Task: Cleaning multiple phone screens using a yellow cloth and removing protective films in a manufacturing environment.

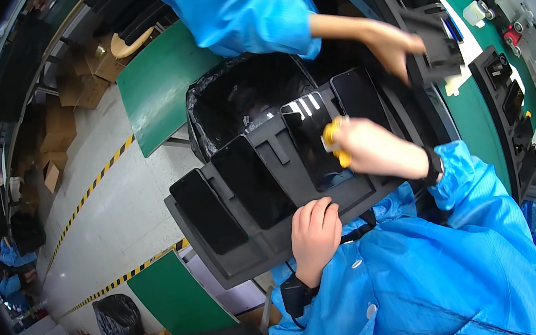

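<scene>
While the left hand (315, 233) curls its fingers (319, 212) over the near edge of the black moulded tray (268, 219), gripping it, the tray sits tilted against the blue-smocked chest. Dark, glossy phones (253, 180) lie flat in its slots, left of the hands. Right hand (375, 149), above the tray's right end, pinches a small yellow tool (334, 137) against one phone's screen. Beyond the tray, a co-worker's hand (395, 47) reaches toward another black fixture (434, 55).
</scene>
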Demonstrator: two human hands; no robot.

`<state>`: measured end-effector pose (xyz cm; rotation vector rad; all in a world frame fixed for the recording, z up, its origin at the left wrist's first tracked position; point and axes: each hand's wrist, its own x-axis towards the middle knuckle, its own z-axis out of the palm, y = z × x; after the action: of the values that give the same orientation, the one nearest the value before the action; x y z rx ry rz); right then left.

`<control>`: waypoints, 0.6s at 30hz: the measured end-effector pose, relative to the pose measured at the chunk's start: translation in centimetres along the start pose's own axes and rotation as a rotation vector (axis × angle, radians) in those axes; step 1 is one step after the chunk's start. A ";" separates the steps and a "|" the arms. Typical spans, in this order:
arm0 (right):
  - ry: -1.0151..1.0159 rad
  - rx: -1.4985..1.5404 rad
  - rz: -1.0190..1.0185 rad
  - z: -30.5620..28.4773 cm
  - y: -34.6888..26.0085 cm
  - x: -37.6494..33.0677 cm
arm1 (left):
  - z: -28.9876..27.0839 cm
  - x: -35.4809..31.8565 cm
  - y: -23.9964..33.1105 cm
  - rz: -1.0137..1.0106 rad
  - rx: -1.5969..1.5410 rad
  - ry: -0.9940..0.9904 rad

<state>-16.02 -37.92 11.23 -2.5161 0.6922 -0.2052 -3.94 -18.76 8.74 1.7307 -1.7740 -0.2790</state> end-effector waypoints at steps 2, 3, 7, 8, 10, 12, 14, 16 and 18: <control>-0.042 0.029 0.012 0.3 -0.3 -0.2 | 0.1 -0.1 -0.1 0.006 -0.001 -0.003; 0.052 0.006 -0.027 0.4 0.9 1.0 | 0.1 -0.1 -0.1 0.011 0.002 -0.005; 0.333 -0.021 -0.033 -1.3 4.1 7.7 | 0.0 0.0 -0.1 0.001 -0.014 0.017; 0.325 -0.028 -0.048 -1.6 4.2 8.2 | 0.0 -0.1 -0.2 -0.015 -0.019 0.017; 0.230 -0.011 -0.025 -1.9 2.9 6.1 | -0.1 -0.2 -0.4 -0.031 -0.026 0.027; 0.042 0.018 -0.059 -1.4 1.0 2.0 | 0.0 -0.3 -0.3 -0.039 -0.013 0.018; -0.112 -0.019 -0.130 -0.5 -0.9 -2.0 | 0.0 0.0 -0.1 -0.026 -0.012 0.015; -0.174 -0.041 -0.119 0.7 -0.8 -2.6 | -0.1 0.1 0.0 -0.016 -0.005 0.006; -0.045 -0.079 -0.106 -0.1 0.4 0.6 | -0.1 0.2 -0.1 -0.013 -0.018 0.008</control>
<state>-15.73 -38.53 11.08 -2.6272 0.5601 -0.1607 -3.80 -18.97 8.86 1.7292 -1.7503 -0.2926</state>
